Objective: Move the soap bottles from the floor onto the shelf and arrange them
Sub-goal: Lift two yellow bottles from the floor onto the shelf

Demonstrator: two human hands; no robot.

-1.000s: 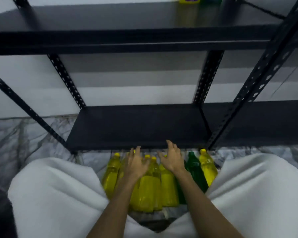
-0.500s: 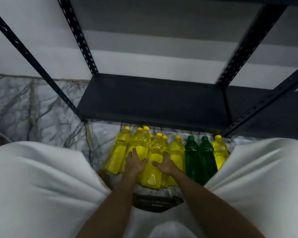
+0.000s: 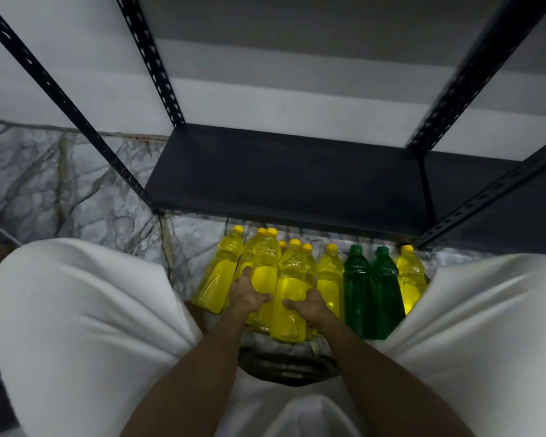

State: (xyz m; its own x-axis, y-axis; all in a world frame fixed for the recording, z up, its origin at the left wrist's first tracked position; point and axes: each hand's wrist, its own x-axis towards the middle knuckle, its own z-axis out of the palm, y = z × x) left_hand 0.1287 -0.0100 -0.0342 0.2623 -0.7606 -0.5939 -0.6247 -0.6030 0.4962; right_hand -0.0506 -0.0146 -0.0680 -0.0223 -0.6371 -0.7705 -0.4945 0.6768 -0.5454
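Note:
Several yellow soap bottles and two green soap bottles [image 3: 358, 288] stand in a row on the marble floor in front of the black shelf [image 3: 284, 181]. My left hand [image 3: 248, 293] grips one yellow bottle [image 3: 265, 263] around its body. My right hand [image 3: 308, 305] grips the yellow bottle next to it [image 3: 292, 275], fingers curled round its lower half. One more yellow bottle [image 3: 410, 275] stands at the right end of the row. The lowest shelf board holds nothing.
My knees in white trousers flank the bottles, left knee [image 3: 85, 310] and right knee [image 3: 492, 310]. Perforated black uprights [image 3: 152, 61] rise at the shelf corners. A dark object [image 3: 284, 364] lies on the floor below the bottles. A white wall stands behind.
My view tilted down from the upper shelf to the floor. Both hands dropped from hovering over the bottles and closed around two yellow bottles in the middle of the row.

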